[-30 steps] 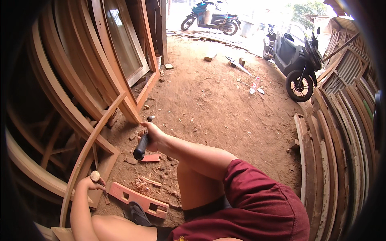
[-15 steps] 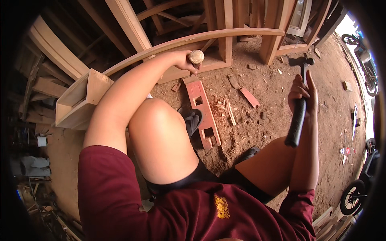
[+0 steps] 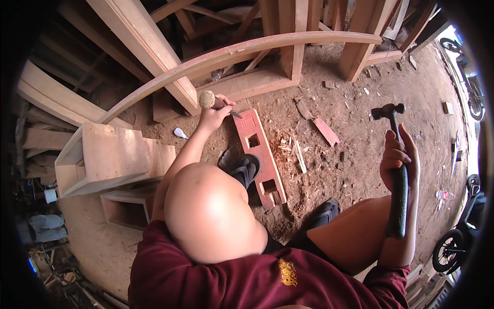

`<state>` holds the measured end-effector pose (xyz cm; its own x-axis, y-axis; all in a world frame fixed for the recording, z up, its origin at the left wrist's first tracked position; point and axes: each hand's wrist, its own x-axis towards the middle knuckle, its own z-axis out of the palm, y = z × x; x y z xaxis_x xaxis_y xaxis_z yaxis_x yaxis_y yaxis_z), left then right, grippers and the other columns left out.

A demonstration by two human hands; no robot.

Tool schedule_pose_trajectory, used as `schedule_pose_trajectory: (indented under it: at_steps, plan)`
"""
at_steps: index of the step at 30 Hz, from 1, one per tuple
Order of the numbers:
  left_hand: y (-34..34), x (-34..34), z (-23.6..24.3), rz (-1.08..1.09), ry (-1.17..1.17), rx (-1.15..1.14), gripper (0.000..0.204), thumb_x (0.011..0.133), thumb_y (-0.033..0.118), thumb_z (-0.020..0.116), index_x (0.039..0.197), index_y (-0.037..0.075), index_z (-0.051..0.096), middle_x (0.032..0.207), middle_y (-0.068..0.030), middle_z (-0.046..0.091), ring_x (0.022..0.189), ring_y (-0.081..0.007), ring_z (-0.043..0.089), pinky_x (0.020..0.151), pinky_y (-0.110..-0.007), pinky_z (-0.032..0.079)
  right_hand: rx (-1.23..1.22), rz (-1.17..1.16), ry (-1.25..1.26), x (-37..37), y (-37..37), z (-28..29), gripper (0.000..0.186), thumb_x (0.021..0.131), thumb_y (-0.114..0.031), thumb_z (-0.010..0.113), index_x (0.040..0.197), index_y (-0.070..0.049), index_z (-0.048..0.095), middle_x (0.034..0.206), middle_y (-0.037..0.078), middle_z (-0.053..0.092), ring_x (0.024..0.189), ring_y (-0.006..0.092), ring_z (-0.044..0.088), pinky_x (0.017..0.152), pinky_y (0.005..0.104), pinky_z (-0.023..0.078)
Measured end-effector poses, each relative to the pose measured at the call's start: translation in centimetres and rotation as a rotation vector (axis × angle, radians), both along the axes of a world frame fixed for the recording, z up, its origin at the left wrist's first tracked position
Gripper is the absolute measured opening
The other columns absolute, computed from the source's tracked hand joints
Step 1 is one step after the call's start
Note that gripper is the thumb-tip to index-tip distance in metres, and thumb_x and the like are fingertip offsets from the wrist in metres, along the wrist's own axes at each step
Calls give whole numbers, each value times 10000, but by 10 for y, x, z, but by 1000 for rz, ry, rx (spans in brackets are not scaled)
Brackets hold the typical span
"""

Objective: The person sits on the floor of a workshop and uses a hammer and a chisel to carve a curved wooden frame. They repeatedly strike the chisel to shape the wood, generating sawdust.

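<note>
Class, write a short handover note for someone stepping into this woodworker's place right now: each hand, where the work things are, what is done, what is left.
Left hand: closed grip on a chisel with a rounded wooden handle, its blade tip at the top end of the reddish board.
Right hand: closed grip on the hammer, raised off to the right, head up, clear of the chisel.
The board lies on the dirt floor under a sandalled foot.
Done: two square mortise holes already cut in the board; wood chips beside it.
Left: the cut at the top end, where the chisel sits, looks barely started.
</note>
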<state>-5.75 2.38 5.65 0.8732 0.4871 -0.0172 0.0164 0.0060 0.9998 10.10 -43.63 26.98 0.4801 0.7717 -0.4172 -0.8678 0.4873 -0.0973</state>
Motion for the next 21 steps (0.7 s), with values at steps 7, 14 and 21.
schedule_pose_trajectory:
  at_steps: [7,14,21]
  plan:
    - [1,4,-8,151,-17,49,117,836,68,700,851,34,590,838,-48,680,783,-102,639,637,-259,510,-71,52,51,7,27,-8,419,1037,-358,369,1054,14,562,593,-77,361,455,46,435,496,256,422]
    - [-8,23,-3,247,16,369,239,795,173,778,693,19,626,603,4,621,557,-77,557,542,-273,452,-138,104,71,7,43,-20,397,1033,-347,393,1048,10,566,592,-90,377,445,31,431,481,246,414]
    - [1,24,-15,203,-41,235,212,821,164,751,835,-13,635,774,-54,685,706,-120,637,656,-281,504,-174,116,93,-2,47,-18,369,1027,-339,416,1027,-3,569,589,-98,388,432,26,426,466,239,411]
